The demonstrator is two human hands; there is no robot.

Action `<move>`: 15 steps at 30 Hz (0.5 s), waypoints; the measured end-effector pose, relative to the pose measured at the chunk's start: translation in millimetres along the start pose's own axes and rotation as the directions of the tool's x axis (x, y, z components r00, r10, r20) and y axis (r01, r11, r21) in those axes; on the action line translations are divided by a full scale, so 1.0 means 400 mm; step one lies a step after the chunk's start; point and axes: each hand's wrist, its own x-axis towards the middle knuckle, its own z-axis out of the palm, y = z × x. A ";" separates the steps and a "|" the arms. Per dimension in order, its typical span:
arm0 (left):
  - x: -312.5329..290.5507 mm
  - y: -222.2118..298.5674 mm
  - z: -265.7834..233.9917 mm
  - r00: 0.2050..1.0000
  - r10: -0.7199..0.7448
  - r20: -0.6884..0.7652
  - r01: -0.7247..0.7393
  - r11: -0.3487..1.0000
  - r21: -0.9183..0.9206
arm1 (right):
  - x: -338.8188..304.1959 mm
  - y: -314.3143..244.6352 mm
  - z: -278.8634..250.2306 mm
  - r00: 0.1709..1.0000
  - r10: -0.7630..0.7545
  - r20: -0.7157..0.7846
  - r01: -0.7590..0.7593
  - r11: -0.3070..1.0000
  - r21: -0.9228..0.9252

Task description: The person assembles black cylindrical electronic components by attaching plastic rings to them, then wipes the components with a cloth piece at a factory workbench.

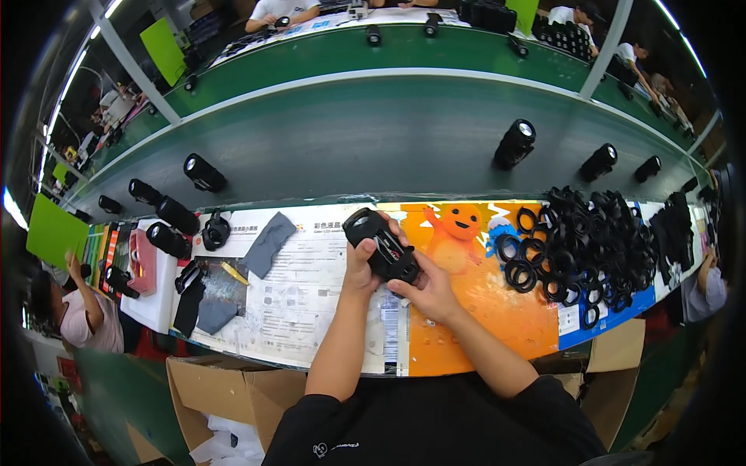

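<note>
Over the middle of the workbench I hold a black cylindrical portable speaker [382, 247], tilted, its upper end toward the left. My left hand [360, 268] grips its near left side with the thumb along the body. Around the right side and lower end are the fingers and thumb of my right hand [430, 289]. Part of the speaker is hidden by my fingers. To the right lies a big heap of black rings [598, 248], a few of them loose at its left edge. A grey cloth [270, 245] lies to the left of my hands.
Several black speakers [203, 172] stand on the belt [350, 140] beyond the bench, others [514, 145] at right. A yellow-handled tool [234, 272] and a pink bin [143, 264] are at left. Cardboard boxes [210, 388] stand below the bench's front edge. Co-workers sit on both sides.
</note>
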 end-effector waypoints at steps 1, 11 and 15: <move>0.002 -0.002 0.001 1.000 -0.001 -0.005 0.001 1.000 0.012 | -0.002 -0.002 0.001 1.000 -0.011 -0.012 0.011 1.000 -0.005; 0.014 0.017 0.031 0.999 0.006 -0.038 -0.002 0.995 0.103 | 0.005 -0.007 -0.027 1.000 -0.027 -0.008 0.026 0.998 -0.053; 0.003 0.030 0.029 0.998 -0.056 -0.018 0.058 0.988 0.140 | 0.035 -0.246 -0.160 0.969 0.193 0.157 -0.024 0.700 -0.714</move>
